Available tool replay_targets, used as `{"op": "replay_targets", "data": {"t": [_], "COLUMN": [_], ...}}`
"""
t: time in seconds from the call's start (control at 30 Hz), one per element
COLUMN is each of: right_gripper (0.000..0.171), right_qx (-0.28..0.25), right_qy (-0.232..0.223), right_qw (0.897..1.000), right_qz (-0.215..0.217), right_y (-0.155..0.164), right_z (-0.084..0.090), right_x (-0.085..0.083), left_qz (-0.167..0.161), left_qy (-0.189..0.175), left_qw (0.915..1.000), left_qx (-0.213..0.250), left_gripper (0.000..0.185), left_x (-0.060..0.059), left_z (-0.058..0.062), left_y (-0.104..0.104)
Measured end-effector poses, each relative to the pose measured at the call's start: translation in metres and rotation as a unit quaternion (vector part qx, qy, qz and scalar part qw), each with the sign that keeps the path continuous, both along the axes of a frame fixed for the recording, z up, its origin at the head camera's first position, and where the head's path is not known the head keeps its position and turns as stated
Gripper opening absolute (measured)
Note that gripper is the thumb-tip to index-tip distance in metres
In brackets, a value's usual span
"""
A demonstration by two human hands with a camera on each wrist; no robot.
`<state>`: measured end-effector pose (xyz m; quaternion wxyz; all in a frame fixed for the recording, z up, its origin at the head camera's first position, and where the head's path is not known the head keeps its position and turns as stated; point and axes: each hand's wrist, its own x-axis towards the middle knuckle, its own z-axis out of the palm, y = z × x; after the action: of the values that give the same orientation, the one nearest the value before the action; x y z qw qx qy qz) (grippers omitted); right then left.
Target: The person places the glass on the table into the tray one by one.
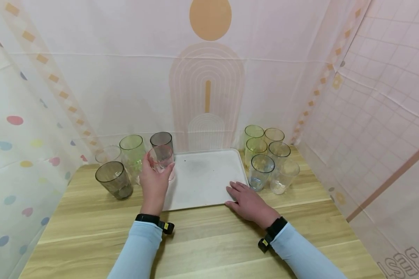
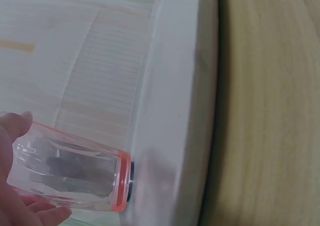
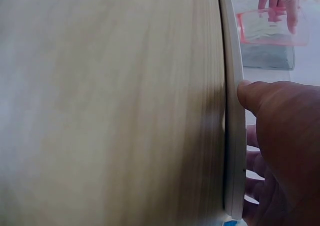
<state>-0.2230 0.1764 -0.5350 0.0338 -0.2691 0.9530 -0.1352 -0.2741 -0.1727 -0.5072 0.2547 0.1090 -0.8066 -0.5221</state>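
While left hand point(image 1: 153, 182) fingers grip pink cup point(image 1: 161, 159), right hand point(image 1: 249, 201) flat on tray point(image 1: 202, 174), tumblers point(image 1: 267, 162) beside.

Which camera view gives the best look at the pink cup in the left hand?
The left wrist view: the pink cup fills the corner, showing its clear wall and pink rim. The head view shows it small in the left hand. The right wrist view shows it far off.

1. Pink cup point(image 1: 161, 161): clear plastic with a pink tint, upright, gripped around its side, at the tray's 9 o'clock edge.
2. Tray point(image 1: 206, 182): white, rectangular, rounded corners, lying flat on the wooden table, fingers resting on its 5 o'clock corner.
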Motion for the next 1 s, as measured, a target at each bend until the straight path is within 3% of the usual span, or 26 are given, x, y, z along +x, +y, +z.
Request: {"op": "replay_targets", "data": {"t": [0.37, 1.0], "right_gripper": [0.061, 0.061], "right_qx": [-0.002, -0.001], "right_qy": [0.003, 0.007], "right_qw": [1.0, 1.0], "right_qz": [0.002, 0.005], "right_y": [0.0, 0.0], "right_z": [0.0, -0.001], "right_x": [0.0, -0.001], "left_qz": [0.028, 0.045], "left_qy": [-0.003, -0.01], "left_qw": [0.9994, 0.9989], "left_qx": [-0.021, -0.009], "left_gripper": [0.097, 0.099], "left_x": [0.002, -0.003], "left_z": [-0.008, -0.017], "left_y": [0.003, 0.002]}}
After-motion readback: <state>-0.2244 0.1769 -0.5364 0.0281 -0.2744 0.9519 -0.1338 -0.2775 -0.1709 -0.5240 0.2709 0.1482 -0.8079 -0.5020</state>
